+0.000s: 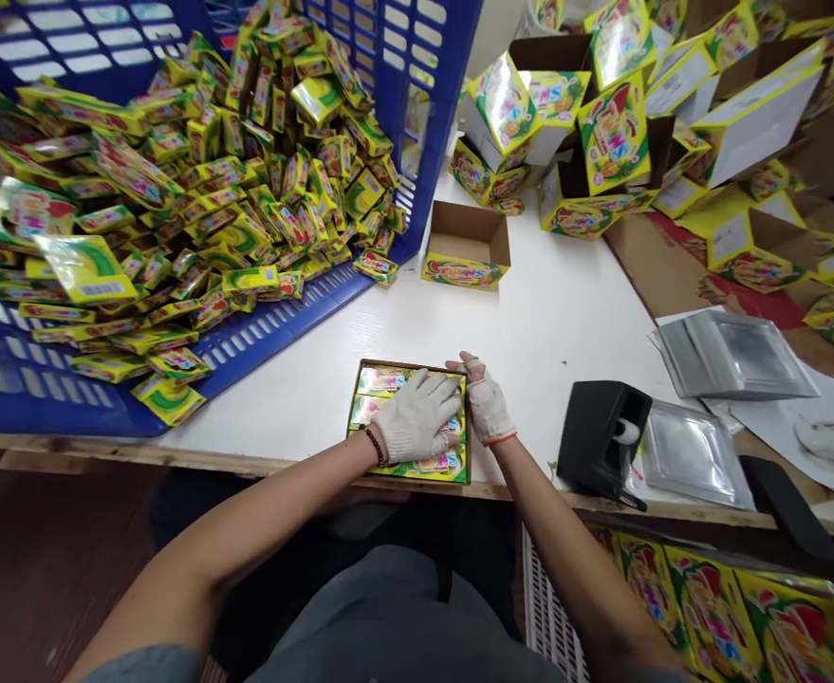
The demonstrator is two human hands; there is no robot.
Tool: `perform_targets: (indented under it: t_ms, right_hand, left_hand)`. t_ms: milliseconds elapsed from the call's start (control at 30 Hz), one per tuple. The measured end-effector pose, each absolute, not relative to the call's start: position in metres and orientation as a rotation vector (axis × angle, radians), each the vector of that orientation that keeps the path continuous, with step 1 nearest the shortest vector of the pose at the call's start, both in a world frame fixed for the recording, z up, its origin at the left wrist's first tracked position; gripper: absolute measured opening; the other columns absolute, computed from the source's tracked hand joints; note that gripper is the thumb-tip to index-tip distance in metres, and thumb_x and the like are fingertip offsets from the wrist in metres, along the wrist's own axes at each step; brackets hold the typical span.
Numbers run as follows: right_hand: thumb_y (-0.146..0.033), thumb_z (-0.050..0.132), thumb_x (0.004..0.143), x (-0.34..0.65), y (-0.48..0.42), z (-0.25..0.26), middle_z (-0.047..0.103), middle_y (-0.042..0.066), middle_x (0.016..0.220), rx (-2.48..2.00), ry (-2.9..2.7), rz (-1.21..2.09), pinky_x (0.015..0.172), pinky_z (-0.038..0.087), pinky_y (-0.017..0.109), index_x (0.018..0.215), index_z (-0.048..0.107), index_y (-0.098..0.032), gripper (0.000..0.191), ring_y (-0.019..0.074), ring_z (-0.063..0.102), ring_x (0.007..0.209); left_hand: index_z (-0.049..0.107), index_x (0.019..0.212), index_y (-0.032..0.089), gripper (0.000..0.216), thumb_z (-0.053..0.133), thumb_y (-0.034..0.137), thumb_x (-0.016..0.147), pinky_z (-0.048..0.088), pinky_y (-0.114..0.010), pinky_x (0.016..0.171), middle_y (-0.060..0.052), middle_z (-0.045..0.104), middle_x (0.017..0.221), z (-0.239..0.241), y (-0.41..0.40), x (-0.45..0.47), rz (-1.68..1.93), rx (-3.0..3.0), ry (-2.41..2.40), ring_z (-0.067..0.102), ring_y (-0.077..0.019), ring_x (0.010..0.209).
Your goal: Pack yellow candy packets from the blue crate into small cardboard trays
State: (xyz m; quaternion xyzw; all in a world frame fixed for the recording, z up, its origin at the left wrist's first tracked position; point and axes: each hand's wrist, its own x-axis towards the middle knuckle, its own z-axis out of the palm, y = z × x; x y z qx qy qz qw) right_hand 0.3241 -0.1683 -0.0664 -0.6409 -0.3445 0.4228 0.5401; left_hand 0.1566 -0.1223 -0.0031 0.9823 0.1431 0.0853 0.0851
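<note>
A shallow display box [469, 465] lies at the table's front edge, filled with small yellow-green printed packs [380, 381] in rows. My left hand [420, 415], in a white fingerless glove, rests flat on top of the packs with its fingers stretched out to the right. At the box's right side is my right hand [488, 398], gloved too, its fingers bent at the far right corner of the box. Its fingertips are partly hidden, and I cannot make out whether they grip the wall. Behind both hands stands an open carton [466, 247] with a printed front.
A blue basket [274, 346] lies at the left, spilling many small packs [246, 218]. Open printed boxes [616, 142] pile up at back right. A black tape dispenser [594, 436], clear plastic covers [736, 356] and a dark phone-like slab [787, 507] lie at right. Filled boxes [708, 607] sit below.
</note>
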Motion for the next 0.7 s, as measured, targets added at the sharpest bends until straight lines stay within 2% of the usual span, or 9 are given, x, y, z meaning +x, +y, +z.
perform_targets:
  t_ms: [100, 233, 333, 400, 500, 633, 700]
  right_hand:
    - [-0.076, 0.028, 0.089, 0.322, -0.166, -0.066, 0.068, 0.013, 0.119, -1.541, -0.818, 1.003, 0.087, 0.053, 0.038, 0.136, 0.046, -0.018, 0.077, 0.0229, 0.067, 0.100]
    - [-0.065, 0.024, 0.095, 0.321, -0.166, -0.065, 0.069, 0.012, 0.114, -1.661, -0.947, 0.855, 0.095, 0.051, 0.041, 0.136, 0.047, -0.018, 0.066, 0.0224, 0.065, 0.103]
    - [-0.053, 0.033, 0.095, 0.313, -0.171, -0.056, 0.062, 0.019, 0.128, -1.845, -1.192, 0.496, 0.104, 0.044, 0.051, 0.137, 0.049, -0.014, 0.059, 0.0292, 0.057, 0.122]
    - [-0.043, 0.043, 0.093, 0.299, -0.179, -0.047, 0.052, 0.022, 0.141, -1.887, -1.460, 0.210, 0.110, 0.036, 0.058, 0.140, 0.049, -0.012, 0.056, 0.0343, 0.042, 0.138]
    - [-0.035, 0.054, 0.089, 0.267, -0.194, -0.038, 0.041, 0.020, 0.153, -1.901, -1.852, 0.061, 0.112, 0.028, 0.064, 0.145, 0.047, -0.016, 0.059, 0.0391, 0.025, 0.147]
    - [-0.040, 0.063, 0.086, 0.234, -0.199, -0.036, 0.040, 0.018, 0.155, -1.938, -2.233, 0.167, 0.111, 0.022, 0.069, 0.145, 0.051, -0.024, 0.062, 0.0454, 0.028, 0.145]
    - [-0.043, 0.062, 0.087, 0.231, -0.193, -0.035, 0.039, 0.017, 0.156, -1.909, -2.330, 0.180, 0.112, 0.021, 0.069, 0.146, 0.049, -0.026, 0.063, 0.0454, 0.029, 0.144]
  left_hand:
    - [0.055, 0.129, 0.012, 0.060, 0.059, 0.053, 0.086, 0.027, -0.049, 0.113, -0.019, 0.050, 0.141, -0.002, -0.123, 0.162, 0.276, 2.915, 0.427, 0.043, -0.0328, 0.130]
    - [0.058, 0.123, 0.013, 0.058, 0.062, 0.055, 0.083, 0.033, -0.050, 0.110, -0.018, 0.055, 0.133, -0.002, -0.125, 0.163, 0.288, 2.839, 0.437, 0.046, -0.0334, 0.126]
    - [0.061, 0.114, 0.015, 0.041, 0.056, 0.047, 0.090, 0.044, -0.041, 0.101, -0.013, 0.063, 0.120, -0.007, -0.122, 0.154, 0.373, 2.665, 0.394, 0.057, -0.0250, 0.113]
    - [0.063, 0.108, 0.017, 0.028, 0.046, 0.036, 0.095, 0.049, -0.036, 0.095, -0.011, 0.066, 0.112, -0.012, -0.107, 0.141, 0.504, 2.577, 0.483, 0.061, -0.0205, 0.105]
    - [0.063, 0.112, 0.018, 0.028, 0.045, 0.026, 0.092, 0.047, -0.043, 0.101, -0.013, 0.064, 0.120, -0.012, -0.058, 0.105, 0.719, 2.560, 0.895, 0.057, -0.0237, 0.118]
    - [0.060, 0.117, 0.015, 0.037, 0.059, 0.017, 0.081, 0.034, -0.052, 0.112, -0.015, 0.057, 0.132, 0.007, 0.029, 0.036, 0.587, 2.492, 1.619, 0.044, -0.0313, 0.132]
    - [0.058, 0.115, 0.012, 0.030, 0.057, 0.018, 0.085, 0.033, -0.049, 0.112, -0.014, 0.059, 0.126, 0.019, 0.060, 0.002, 0.539, 2.379, 1.869, 0.047, -0.0271, 0.124]
